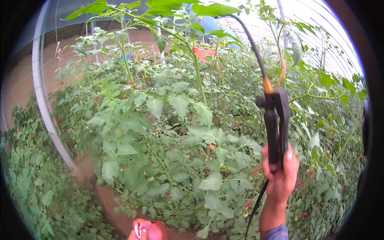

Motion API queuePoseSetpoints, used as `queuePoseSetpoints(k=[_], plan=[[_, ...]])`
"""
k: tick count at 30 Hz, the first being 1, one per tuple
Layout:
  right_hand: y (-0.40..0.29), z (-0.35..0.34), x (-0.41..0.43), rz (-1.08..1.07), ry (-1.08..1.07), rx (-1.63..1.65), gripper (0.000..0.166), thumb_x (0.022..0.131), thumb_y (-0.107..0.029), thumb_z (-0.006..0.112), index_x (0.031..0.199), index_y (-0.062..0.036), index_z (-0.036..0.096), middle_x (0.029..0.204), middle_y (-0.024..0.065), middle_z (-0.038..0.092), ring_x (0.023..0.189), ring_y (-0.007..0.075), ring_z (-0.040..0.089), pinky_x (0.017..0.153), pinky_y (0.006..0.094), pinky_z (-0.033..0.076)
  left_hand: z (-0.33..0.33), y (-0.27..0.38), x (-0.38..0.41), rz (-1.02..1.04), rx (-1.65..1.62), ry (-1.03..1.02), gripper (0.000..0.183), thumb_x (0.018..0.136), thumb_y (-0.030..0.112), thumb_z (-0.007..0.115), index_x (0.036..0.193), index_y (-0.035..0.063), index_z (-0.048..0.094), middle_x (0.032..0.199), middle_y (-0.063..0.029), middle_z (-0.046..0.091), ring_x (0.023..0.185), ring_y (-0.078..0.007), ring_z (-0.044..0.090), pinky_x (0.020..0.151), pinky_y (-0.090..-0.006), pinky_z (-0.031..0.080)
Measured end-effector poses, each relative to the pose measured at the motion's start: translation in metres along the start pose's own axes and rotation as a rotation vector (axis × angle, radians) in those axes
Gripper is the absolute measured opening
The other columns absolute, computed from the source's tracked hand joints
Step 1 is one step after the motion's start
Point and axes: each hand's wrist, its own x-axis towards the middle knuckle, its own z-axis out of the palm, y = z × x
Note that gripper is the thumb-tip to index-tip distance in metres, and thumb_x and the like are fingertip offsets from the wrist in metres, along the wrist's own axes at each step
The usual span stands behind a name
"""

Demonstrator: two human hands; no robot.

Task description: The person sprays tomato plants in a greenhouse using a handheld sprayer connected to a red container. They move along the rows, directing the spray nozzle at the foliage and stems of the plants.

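My right hand is wrapped around the black trigger handle of a sprayer wand, held upright at the right. From the handle's orange collar, a thin dark lance runs up and bends left, its end by the upper leaves. A black hose hangs below the grip. At the bottom edge my left hand is partly cut off, its thumb against a small white thing that I cannot make out. Leafy tomato plants fill the space before me, several stems tied with red ribbon.
A pale post leans at the left in front of an earthen wall. Bare soil forms a narrow path between plant rows. Greenhouse film on curved ribs arches at upper right. Small green fruit hangs low among the leaves.
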Motion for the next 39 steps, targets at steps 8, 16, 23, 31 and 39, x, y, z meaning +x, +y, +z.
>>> queuePoseSetpoints(k=[8, 16, 23, 31, 39], plan=[[-0.038, 0.047, 0.084, -0.191, 0.005, -0.355, 0.048, 0.103, -0.036, 0.055, 0.133, 0.0002, 0.064, 0.078, -0.0002, 0.061, 0.053, 0.0023, 0.041, 0.045, 0.0212, 0.027, -0.037, -0.018, 0.05, 0.036, 0.064, -0.058, 0.029, 0.097, 0.028, 0.072, 0.107, 0.0008, 0.07, 0.088, 0.0011, 0.065, 0.079, -0.0093, 0.054, 0.07, -0.0283, 0.049], [-0.052, 0.049, 0.096, -0.38, -0.015, -0.532, 0.038, 0.101, -0.027, 0.062, 0.128, 0.0006, 0.068, 0.074, -0.0027, 0.058, 0.061, 0.0038, 0.043, 0.053, 0.0232, 0.033, -0.033, -0.012, 0.068, 0.051, -0.02, -0.101, 0.034, 0.098, 0.028, 0.071, 0.117, 0.0009, 0.069, 0.095, 0.0001, 0.066, 0.085, -0.0089, 0.056, 0.076, -0.0272, 0.049], [-0.063, 0.059, 0.089, -0.387, 0.021, -0.651, 0.036, 0.1, -0.021, 0.063, 0.127, 0.0021, 0.068, 0.072, -0.0063, 0.053, 0.064, 0.003, 0.042, 0.055, 0.0233, 0.03, -0.027, -0.007, 0.075, 0.032, -0.015, -0.138, 0.031, 0.098, 0.03, 0.072, 0.112, 0.0026, 0.07, 0.092, 0.0017, 0.066, 0.082, -0.0081, 0.055, 0.072, -0.0266, 0.048], [-0.061, 0.05, 0.094, -0.394, 0.032, -0.683, 0.036, 0.101, -0.022, 0.063, 0.128, 0.0027, 0.067, 0.072, -0.006, 0.052, 0.064, 0.0029, 0.042, 0.055, 0.0236, 0.031, -0.025, -0.032, 0.084, 0.043, -0.076, -0.138, 0.029, 0.098, 0.027, 0.072, 0.112, 0.0019, 0.07, 0.096, 0.0001, 0.068, 0.085, -0.0091, 0.058, 0.074, -0.0271, 0.049], [-0.049, 0.047, 0.106, -0.395, 0.105, -0.583, 0.033, 0.097, -0.025, 0.062, 0.112, 0.0024, 0.071, 0.062, 0.0046, 0.056, 0.057, 0.0115, 0.051, 0.055, 0.0317, 0.04, -0.029, -0.042, 0.089, 0.036, 0.007, -0.146, 0.036, 0.098, 0.026, 0.071, 0.123, -0.0007, 0.068, 0.107, -0.0032, 0.07, 0.097, -0.0111, 0.061, 0.084, -0.0286, 0.051]])
